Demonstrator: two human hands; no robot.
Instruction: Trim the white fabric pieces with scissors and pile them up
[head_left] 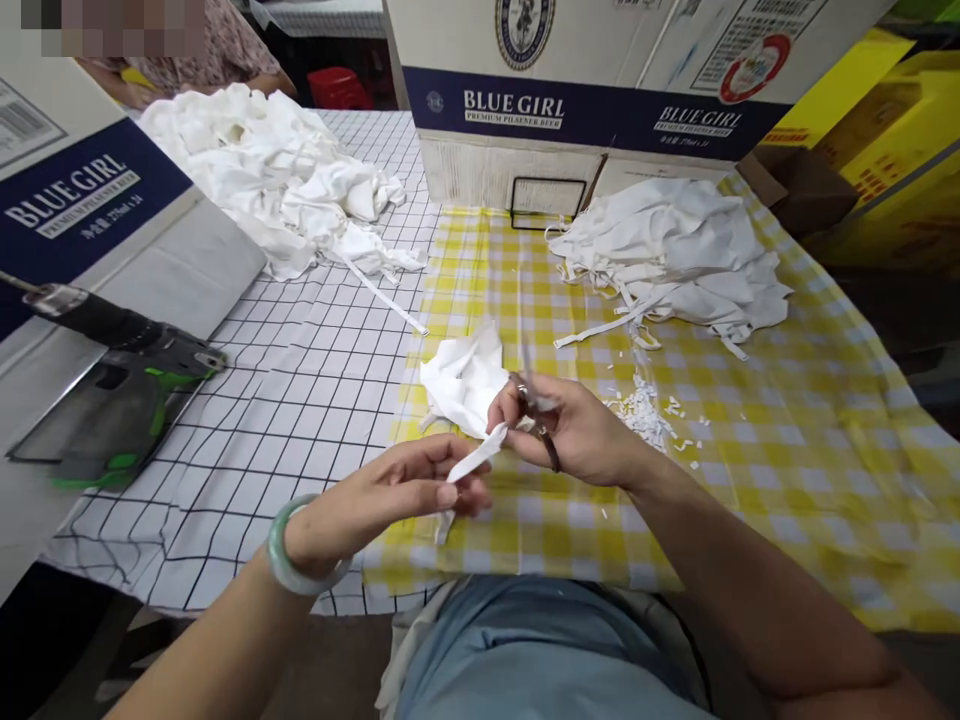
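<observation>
A white fabric piece (pixel 466 378) lies crumpled in front of me, with a narrow white strap (pixel 478 455) running from it to my hands. My left hand (pixel 420 478) pinches this strap between thumb and fingers, and its loose end hangs below. Small dark-handled scissors (pixel 551 450) are hooked on the fingers of my right hand (pixel 574 425), their blurred blades pointing up and away. The right fingertips also touch the strap near the fabric. Just right of that hand lies a scatter of small white scraps (pixel 646 415).
White strapped garments lie in a left pile (pixel 277 165) and a right pile (pixel 675 250). Beer cartons stand at the back (pixel 517 170) and left (pixel 180 225); a drill (pixel 127 390) is by the left one. Behind the left pile sits another person (pixel 244 50).
</observation>
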